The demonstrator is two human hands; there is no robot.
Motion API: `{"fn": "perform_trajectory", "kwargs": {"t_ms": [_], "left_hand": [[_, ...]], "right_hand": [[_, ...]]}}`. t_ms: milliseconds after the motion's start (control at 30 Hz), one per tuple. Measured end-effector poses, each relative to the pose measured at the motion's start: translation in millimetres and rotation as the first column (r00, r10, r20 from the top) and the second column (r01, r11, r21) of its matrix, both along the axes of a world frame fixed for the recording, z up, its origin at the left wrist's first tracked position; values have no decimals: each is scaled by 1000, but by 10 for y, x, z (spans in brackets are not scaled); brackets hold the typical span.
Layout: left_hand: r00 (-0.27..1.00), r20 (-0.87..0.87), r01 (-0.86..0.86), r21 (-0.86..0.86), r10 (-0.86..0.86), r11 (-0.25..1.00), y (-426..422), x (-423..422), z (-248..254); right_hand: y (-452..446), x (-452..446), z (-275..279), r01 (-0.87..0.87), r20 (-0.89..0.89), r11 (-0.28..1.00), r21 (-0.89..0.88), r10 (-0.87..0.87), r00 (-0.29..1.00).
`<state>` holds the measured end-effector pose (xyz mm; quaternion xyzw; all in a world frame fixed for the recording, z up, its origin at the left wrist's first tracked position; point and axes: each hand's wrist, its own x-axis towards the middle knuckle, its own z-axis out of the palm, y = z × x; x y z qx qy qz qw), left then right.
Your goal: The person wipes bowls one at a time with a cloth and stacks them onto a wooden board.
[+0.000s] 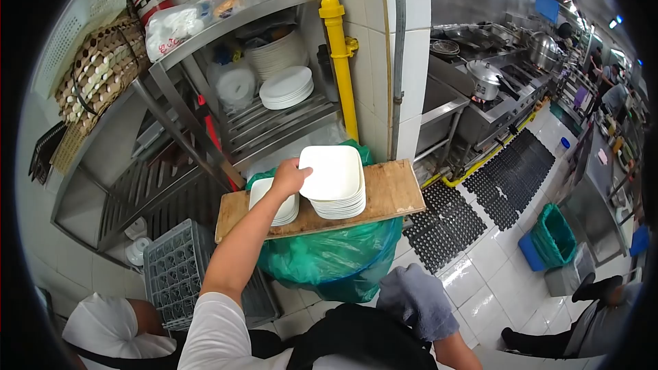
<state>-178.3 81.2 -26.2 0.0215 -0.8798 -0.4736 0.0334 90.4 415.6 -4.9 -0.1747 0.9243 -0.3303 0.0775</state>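
Note:
My left hand (pixel 291 179) grips the left edge of a white square plate (pixel 332 173), thumb on its face. That plate is tilted over a stack of similar plates (pixel 339 207) on a wooden board (pixel 394 195). Left of it, partly under my forearm, stands a second, lower stack of white plates (pixel 284 214). Near my body on the right is a grey cloth (pixel 417 300), bunched around my right hand. The cloth hides the fingers of that hand. Below the board bulges a green plastic bag (pixel 329 257) in a bin.
A metal rack (pixel 240 17) with stacked round plates (pixel 286 88) stands ahead, beside a yellow pipe (pixel 336 48). Lower left are a grey glass crate (pixel 175 270) and another person's white sleeve (pixel 103 325). Black mats (pixel 445 226), stoves and a blue bin (pixel 534 252) lie to the right.

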Motion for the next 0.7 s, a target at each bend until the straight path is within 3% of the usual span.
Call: {"fn": "perform_trajectory", "kwargs": {"t_ms": [133, 167, 200, 233, 267, 300, 367, 400, 433, 467, 500, 533, 567, 600, 633, 700], "left_hand": [[1000, 25, -8, -219, 13, 976, 97, -27, -111], [999, 25, -21, -215, 27, 976, 105, -20, -101], [1000, 0, -9, -257, 10, 966, 98, -15, -91], [1000, -23, -1, -298, -6, 955, 82, -10, -79], [994, -103, -56, -330, 23, 942, 24, -45, -159], [995, -90, -77, -327, 50, 942, -30, 17, -92], [988, 33, -151, 23, 151, 988, -99, 237, 203], [988, -20, -149, 104, 152, 983, -197, 349, 254], [987, -10, -156, 102, 158, 982, -369, 419, 173], [984, -157, -115, -174, 87, 978, -565, 504, 53], [960, -278, -103, -438, -26, 893, -708, 596, -46], [961, -274, -100, -436, -27, 894, -786, 734, -124], [955, -257, -37, -597, -148, 802, -844, 908, -220], [941, -218, 17, -735, -260, 678, -863, 1030, -281], [943, -218, 13, -730, -250, 683, -878, 1073, -318], [965, -1, 140, -844, -263, 517, -920, 1141, -366]], "right_hand": [[-15, -85, -409, 40, 34, 982, -185, -34, 999], [-67, -144, -428, 250, 376, 889, -384, -97, 922], [-100, -174, -422, 495, 680, 734, -466, -61, 731], [-63, -152, -363, 482, 682, 746, -459, -51, 730], [-102, -126, 85, 193, 415, 913, -360, -28, 909], [-142, -104, 317, -76, 128, 985, -156, 96, 987], [-72, -171, 104, -167, 52, 950, -263, 187, 981], [-37, -189, 25, -236, -45, 902, -360, 236, 971], [-29, -174, 88, -237, -34, 901, -363, 242, 970], [-13, -151, 215, -172, 21, 897, -406, 197, 980], [0, -136, 281, -104, 75, 890, -444, 153, 985], [-8, -141, 80, 54, 210, 809, -585, 87, 974], [23, -138, 87, 56, 214, 811, -582, 87, 973], [56, -128, 108, -27, 98, 862, -507, 89, 991], [65, -133, 131, -106, -23, 903, -417, 107, 994], [3, -161, 129, -111, -29, 887, -448, 110, 994]]}}
